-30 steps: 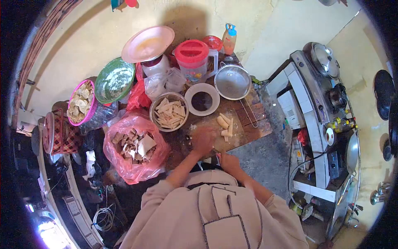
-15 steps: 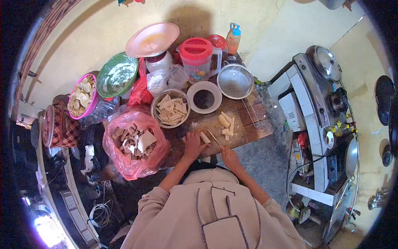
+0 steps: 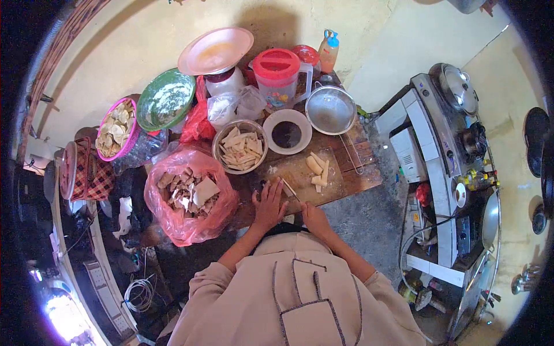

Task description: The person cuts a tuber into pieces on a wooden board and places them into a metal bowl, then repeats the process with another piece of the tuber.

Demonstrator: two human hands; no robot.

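Note:
My right hand is wrapped around the handle of a knife, whose blade points up and left over a wooden cutting board. Just left of the blade, my left hand lies on the board with its fingers stretched and spread. What may lie under its palm is hidden. Pale, peeled root pieces sit on the board, up and right of the knife. Behind the board stands a metal bowl filled with pale cut sticks. A white bowl of dark liquid is beside it.
Left of the board, a pink plastic bag holds brown and white chunks. A sieve with its handle outward, a red-lidded pitcher and a green basin stand behind. On the right is a stove.
My left hand's fingers have spread and reach farther up the board; the pale stick beside it is out of sight. The knife has shifted slightly left. The view has moved a little.

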